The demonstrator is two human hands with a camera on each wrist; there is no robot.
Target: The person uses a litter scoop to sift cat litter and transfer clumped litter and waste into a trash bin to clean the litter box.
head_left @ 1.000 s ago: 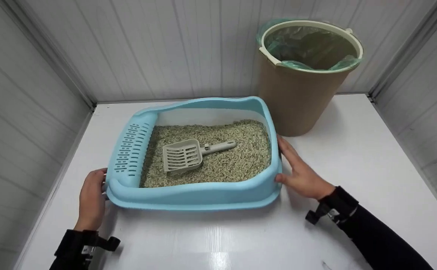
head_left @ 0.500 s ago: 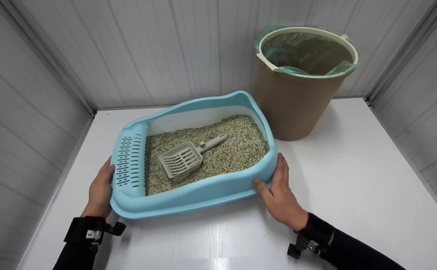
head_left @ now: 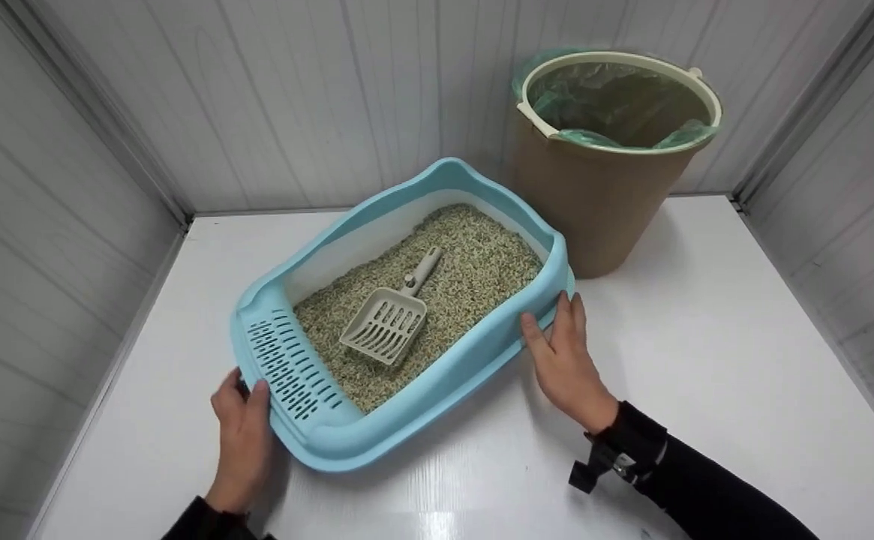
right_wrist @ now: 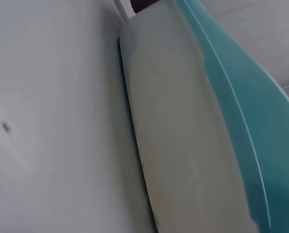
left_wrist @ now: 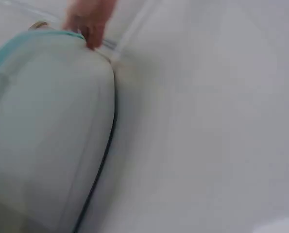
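Note:
A light blue and white litter box [head_left: 437,375] stands turned at an angle on the white table, filled with pellet litter [head_left: 493,259]. On the litter lies a beige slotted litter scoop [head_left: 387,322], its handle pointing to the back. My left hand [head_left: 243,435] holds the box's left end, thumb near the rim and fingertips partly hidden by it. My right hand [head_left: 568,367] holds the lower right corner, thumb on the front wall and fingers round the side. The left wrist view is blurred; the box's pale wall [left_wrist: 52,116] fills its left part.
Behind the box on the right stands a tall brown bin [head_left: 587,202] lined with a green plastic bag [head_left: 587,137]. The box's right end lies close to it. Grey panelled walls [head_left: 294,97] bound the table [head_left: 714,322] at the back and both sides.
The litter box has turned counterclockwise as seen from above, its left end coming nearer and its right end going back. The scoop turned with it. My left hand moved right and nearer.

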